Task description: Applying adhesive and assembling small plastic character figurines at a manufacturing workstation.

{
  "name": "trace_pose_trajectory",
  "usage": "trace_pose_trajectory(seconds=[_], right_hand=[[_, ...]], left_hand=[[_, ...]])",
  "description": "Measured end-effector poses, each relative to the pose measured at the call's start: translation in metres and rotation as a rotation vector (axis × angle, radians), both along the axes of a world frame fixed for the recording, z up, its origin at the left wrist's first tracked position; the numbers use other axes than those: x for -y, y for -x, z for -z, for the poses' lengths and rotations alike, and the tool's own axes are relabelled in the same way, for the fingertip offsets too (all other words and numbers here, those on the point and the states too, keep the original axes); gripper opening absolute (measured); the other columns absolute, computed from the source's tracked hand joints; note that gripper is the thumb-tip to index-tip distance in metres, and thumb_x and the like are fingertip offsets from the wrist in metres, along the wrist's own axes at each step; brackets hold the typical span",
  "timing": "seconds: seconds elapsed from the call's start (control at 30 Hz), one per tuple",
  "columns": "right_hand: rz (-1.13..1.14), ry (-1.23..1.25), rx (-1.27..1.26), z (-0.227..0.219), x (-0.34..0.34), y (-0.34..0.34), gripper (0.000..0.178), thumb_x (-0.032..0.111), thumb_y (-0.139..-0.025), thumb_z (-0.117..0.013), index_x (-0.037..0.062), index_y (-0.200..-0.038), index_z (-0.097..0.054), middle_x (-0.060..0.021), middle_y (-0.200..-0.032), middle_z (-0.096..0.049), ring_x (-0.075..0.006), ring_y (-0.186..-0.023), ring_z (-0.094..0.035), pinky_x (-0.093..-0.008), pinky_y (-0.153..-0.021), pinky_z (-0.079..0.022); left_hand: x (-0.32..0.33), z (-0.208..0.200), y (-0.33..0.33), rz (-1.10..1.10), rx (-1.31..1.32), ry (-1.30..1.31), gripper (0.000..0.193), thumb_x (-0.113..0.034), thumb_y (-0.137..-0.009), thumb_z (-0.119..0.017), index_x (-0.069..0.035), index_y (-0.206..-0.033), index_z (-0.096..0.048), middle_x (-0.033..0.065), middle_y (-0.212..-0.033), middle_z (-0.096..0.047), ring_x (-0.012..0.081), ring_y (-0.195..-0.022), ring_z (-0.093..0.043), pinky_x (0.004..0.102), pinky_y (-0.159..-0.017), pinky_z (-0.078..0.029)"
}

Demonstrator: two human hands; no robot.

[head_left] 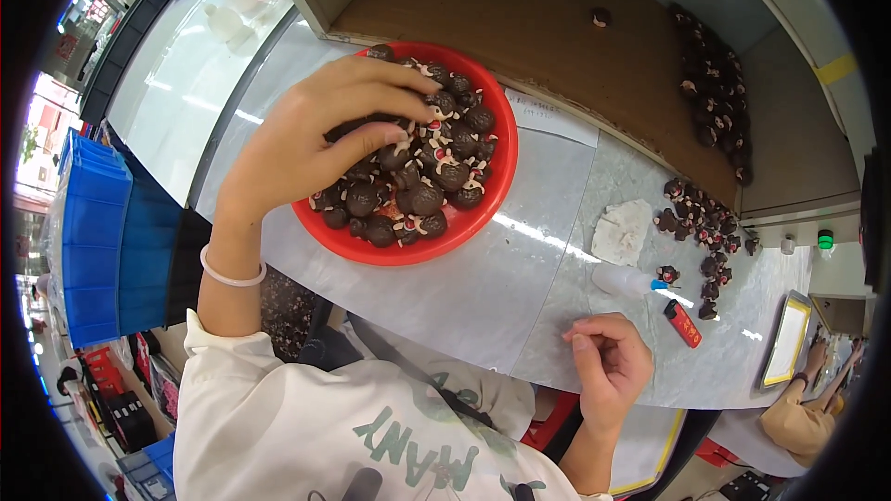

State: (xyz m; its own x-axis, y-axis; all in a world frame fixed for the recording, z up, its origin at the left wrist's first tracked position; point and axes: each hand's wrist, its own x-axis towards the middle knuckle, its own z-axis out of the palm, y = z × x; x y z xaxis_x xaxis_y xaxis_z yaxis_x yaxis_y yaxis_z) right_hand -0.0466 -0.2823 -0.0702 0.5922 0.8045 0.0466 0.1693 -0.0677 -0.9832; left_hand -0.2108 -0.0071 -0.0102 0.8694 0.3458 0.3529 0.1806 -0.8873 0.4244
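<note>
The grip of the left hand point(316, 122) is spread, seemingly empty, over dark pieces point(426, 199) in a red bowl point(394, 258); they look light and rigid, best pinched by their round bodies, sparing thin pale parts. The right hand point(610, 364) curls; its contents cannot be told.

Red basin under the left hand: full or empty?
Full, or nearly so: dark brown pieces heap across the red basin, hiding almost all its floor, with the left hand over them.

Bright, glare on tabletop point(520, 278) (streaky), bent edges
</note>
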Motion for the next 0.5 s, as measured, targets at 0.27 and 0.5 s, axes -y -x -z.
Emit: trace_pose_trajectory(seconds=[0.27, 0.5], right_hand=[[-0.004, 0.009, 0.005, 0.0, 0.0, 0.0, 0.01, -0.008, -0.074, -0.053, -0.0041, -0.083, -0.055, -0.0085, -0.077, -0.055, -0.0105, -0.065, -0.054, -0.0185, -0.056, -0.039], [-0.007, -0.005, 0.005, 0.0, 0.0, 0.0, 0.01, -0.008, -0.074, -0.053, -0.0041, -0.083, -0.055, -0.0088, -0.078, -0.055, -0.0113, -0.066, -0.054, -0.0187, -0.055, -0.039]], left_hand=[[0.004, 0.007, -0.006, -0.058, -0.102, -0.088, 0.024, -0.003, -0.078, -0.051, -0.006, -0.099, -0.061, 0.0075, -0.117, -0.052, 0.0283, -0.108, -0.047, 0.0367, -0.091, -0.038], [0.005, -0.002, 0.004, 0.073, -0.025, 0.16, 0.017, -0.005, -0.077, -0.055, -0.006, -0.092, -0.063, 0.0105, -0.11, -0.054, 0.0272, -0.098, -0.052, 0.0347, -0.086, -0.04]])
